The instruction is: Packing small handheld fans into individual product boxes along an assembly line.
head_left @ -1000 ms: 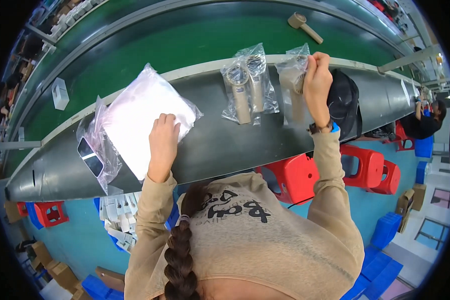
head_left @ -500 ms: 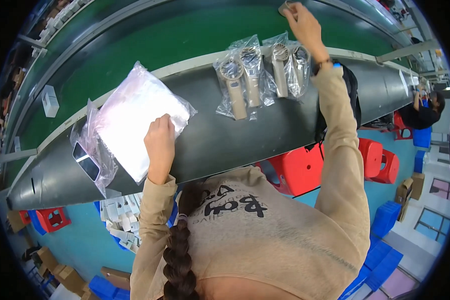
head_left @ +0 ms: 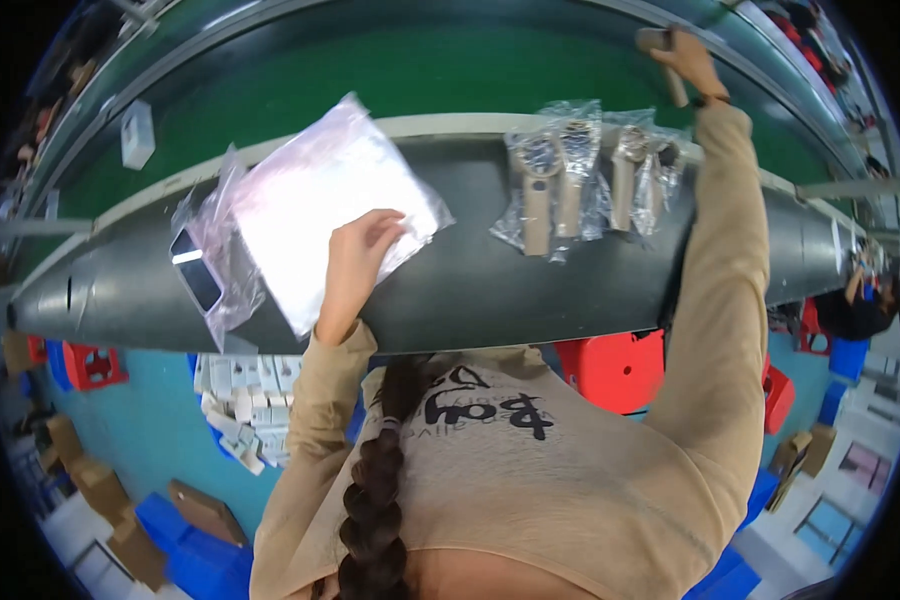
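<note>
On the dark worktop [head_left: 450, 310], right of the middle, four bagged fans [head_left: 571, 195] are lying side by side, so these seem to be finished. One bare fan [head_left: 678, 90] is lying far right on the green belt [head_left: 450, 85], without any bag, so this one seems to be left. Your right hand [head_left: 697, 65] is touching it near its head; the fingers are showing blurred, and I cannot tell if they are closing around it. Your left hand [head_left: 355, 262] is resting on the near right part of the plastic bag stack [head_left: 310, 200]; its fingers are bending with a narrow gap, and I cannot tell if they are pinching the film. This stack is looking smooth, square and very shiny. The fans are showing round heads and straight beige handles; their clear bags are wrinkling loosely around them.
</note>
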Demonstrator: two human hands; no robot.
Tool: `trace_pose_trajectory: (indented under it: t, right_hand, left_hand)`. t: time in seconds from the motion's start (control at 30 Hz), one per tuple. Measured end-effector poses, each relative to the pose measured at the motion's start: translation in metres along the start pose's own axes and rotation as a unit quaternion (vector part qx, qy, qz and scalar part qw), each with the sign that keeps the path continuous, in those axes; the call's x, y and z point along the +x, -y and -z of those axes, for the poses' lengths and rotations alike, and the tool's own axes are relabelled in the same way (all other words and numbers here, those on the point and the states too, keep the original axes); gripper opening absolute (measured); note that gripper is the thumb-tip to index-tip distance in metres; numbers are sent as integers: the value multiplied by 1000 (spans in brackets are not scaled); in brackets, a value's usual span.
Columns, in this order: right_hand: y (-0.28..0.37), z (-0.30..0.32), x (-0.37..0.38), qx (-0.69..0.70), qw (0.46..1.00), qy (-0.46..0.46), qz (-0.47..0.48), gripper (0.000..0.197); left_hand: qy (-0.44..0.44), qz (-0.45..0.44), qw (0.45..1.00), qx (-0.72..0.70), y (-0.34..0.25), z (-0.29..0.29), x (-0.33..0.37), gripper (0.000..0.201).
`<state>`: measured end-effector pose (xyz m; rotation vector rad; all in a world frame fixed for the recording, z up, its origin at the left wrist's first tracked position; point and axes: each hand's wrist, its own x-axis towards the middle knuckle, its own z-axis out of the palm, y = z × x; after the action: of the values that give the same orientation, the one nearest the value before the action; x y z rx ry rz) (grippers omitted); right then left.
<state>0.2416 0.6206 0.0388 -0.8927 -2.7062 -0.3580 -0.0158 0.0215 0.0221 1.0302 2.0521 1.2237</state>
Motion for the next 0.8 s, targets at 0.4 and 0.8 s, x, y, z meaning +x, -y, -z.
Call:
trace_pose_trajectory:
  t: [0.4,0.8]
  right_hand:
    - [368,139,-185,755,623,-85,-188,37]
    - [463,106,-234,758,557,-174,-291,41]
  left_hand:
    - [-28,-14,996,-86,-1,-4,-6,26]
    - [-85,-8,980,-180,-3,4,-22,29]
